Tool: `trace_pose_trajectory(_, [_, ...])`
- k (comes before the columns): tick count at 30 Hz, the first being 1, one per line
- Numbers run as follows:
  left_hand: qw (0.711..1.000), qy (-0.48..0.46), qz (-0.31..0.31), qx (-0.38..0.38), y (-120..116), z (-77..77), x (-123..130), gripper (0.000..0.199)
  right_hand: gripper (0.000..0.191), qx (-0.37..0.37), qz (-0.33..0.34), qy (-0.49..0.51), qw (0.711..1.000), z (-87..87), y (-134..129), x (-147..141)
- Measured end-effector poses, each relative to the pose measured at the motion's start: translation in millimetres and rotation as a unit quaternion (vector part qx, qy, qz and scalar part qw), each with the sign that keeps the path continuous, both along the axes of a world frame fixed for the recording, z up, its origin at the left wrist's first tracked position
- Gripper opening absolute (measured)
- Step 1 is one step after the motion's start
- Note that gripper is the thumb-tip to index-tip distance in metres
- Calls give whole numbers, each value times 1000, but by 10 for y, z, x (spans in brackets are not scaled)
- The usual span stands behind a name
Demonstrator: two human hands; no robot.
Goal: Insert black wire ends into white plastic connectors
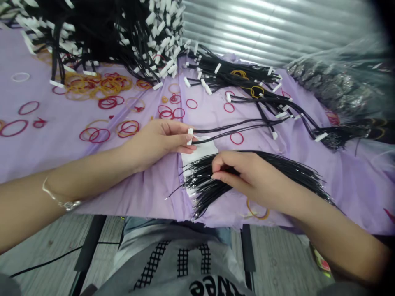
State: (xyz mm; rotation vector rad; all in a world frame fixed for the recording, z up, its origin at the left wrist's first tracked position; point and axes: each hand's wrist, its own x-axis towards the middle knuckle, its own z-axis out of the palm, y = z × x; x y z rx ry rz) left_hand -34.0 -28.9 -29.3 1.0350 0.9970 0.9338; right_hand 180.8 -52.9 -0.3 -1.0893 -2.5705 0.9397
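Apparently mid-handling: pinching a white plug [190, 136] with the left hand [163, 139], just beyond the wire bundle [212, 194]; over the bundle, curling the right hand [249, 170], unclear whether gripping a wire. Likely calls for delicate fingertip control next.

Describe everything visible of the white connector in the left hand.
The white connector is a small, slim block that looks like plastic. Black wires leave its right side near both ends and run rightward. The left hand holds it at the fingertips, thumb over its middle, its long side pointing away from the person. Markings are too small to read; whether it touches the cloth beneath is unclear.
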Motion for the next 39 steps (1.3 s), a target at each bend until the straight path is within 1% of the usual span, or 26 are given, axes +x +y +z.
trace_pose_trajectory(3, [1000,5,-11,7,-18,5,-6,10,4,-49,-56,63,995,41,26,15])
trace_pose_trajectory(9, [999,20,-31,18,-74,42,-22,10,10,-129,-98,111,980,76,48,-24])
trace_pose_trajectory(11, [999,10,-42,5,-98,60,-26,9,11,-123,-117,122,978,89,68,-44])
trace_pose_trajectory(15, [997,-30,-65,-43,-125,69,-27,8,9,-69,-152,128,978,111,110,-77])
trace_pose_trajectory(20, [993,-39,-74,-81,-119,43,-14,8,8,-55,-190,137,971,51,128,-98])
trace_pose_trajectory(26, [994,-11,-86,-73,-129,58,2,8,8,-66,-195,115,972,-31,152,-110])
trace_pose_trajectory(31, [992,23,-95,-73,-131,71,-10,12,8,-84,-201,112,969,-30,167,-112])
trace_pose_trajectory(39, [992,33,-108,-56,-125,67,-4,13,9,-97,-199,118,968,-18,177,-96])
